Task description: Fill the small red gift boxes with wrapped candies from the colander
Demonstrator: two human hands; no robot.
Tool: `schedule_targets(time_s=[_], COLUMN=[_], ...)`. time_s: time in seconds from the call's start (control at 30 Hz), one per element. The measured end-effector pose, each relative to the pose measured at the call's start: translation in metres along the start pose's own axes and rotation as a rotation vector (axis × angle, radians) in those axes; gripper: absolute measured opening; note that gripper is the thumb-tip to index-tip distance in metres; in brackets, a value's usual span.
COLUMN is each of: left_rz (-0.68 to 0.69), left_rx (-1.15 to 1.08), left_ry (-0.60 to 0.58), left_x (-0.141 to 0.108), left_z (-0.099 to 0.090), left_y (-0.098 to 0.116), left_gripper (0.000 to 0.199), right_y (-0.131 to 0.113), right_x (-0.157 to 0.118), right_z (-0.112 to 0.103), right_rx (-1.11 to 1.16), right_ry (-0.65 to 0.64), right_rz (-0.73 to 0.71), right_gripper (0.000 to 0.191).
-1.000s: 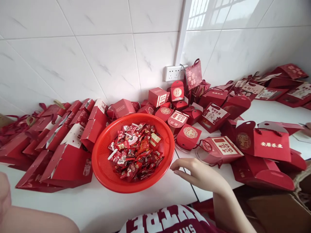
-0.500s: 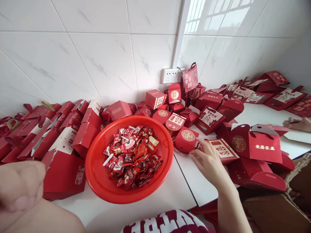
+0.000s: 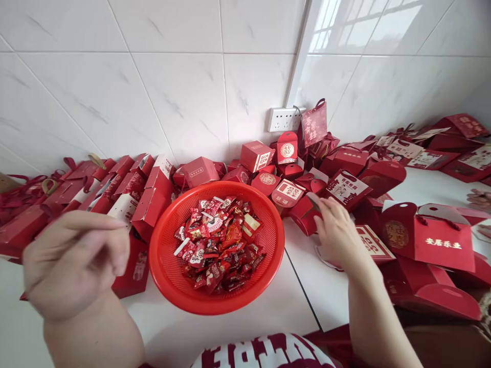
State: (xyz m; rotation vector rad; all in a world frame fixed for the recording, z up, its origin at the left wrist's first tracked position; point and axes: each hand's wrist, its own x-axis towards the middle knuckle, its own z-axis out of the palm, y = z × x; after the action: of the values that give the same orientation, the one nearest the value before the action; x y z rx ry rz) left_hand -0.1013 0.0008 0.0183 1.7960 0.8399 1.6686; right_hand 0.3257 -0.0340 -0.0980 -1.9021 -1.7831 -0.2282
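A small red box (image 3: 303, 214) with its flap up sits on the worktop (image 3: 268, 301), just right of a red plastic basket (image 3: 217, 306). The right hand (image 3: 337, 232) has its fingers bent nearly closed on the raised flap. The box appears unfinished; its contents cannot be seen. Wrapped candies (image 3: 215, 245) are heaped in the basket. The left hand (image 3: 76, 255) is raised left of it, blurred, fingers curled inward; whether they hold anything, I cannot tell. Beyond, left, larger red boxes (image 3: 153, 204) stand in rows, already folded into shape. At right, 1 box with a cord handle (image 3: 445, 240) has loose flaps, seemingly unclosed. At the right edge is 1 other person's hand (image 3: 479, 199).
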Motion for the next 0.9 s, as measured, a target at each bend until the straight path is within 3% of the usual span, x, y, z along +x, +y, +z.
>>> schedule_targets(time_s=[0.13,0.23,0.33,0.5,0.6,0.73,0.9], left_rz=[0.027,-0.046,-0.143,-0.301,-0.269,-0.174,-0.301], left_rx=[0.191,0.349,0.468,0.593,0.641,0.804,0.95], left_ry=[-0.384,-0.489,-0.542,-0.57,-0.537,-0.527,-0.665], left_x=[-0.005,-0.007,-0.006,-0.004,-0.003,-0.002,-0.001], left_z=[0.011,0.013,0.016,0.025,0.031,0.038,0.045], left_y=[0.008,0.011,0.011,0.009,0.003,-0.011,-0.03], left_gripper=[0.026,0.026,0.022,0.025,0.033,0.032,0.051], right_y=[-0.025,-0.058,-0.092,-0.136,-0.151,-0.16,-0.16], right_x=[0.028,0.041,0.051,0.061,0.062,0.06,0.059], right_z=[-0.043,-0.065,-0.066,-0.031,-0.009,0.005,0.011], right_rx=[0.141,0.254,0.363,0.587,0.664,0.699,0.556], right_ry=[0.201,0.303,0.292,-0.03,-0.195,-0.353,-0.575], right_rz=[-0.074,-0.158,-0.24,-0.397,-0.466,-0.547,-0.664], right_gripper=[0.048,0.045,0.052,0.064,0.073,0.082,0.077])
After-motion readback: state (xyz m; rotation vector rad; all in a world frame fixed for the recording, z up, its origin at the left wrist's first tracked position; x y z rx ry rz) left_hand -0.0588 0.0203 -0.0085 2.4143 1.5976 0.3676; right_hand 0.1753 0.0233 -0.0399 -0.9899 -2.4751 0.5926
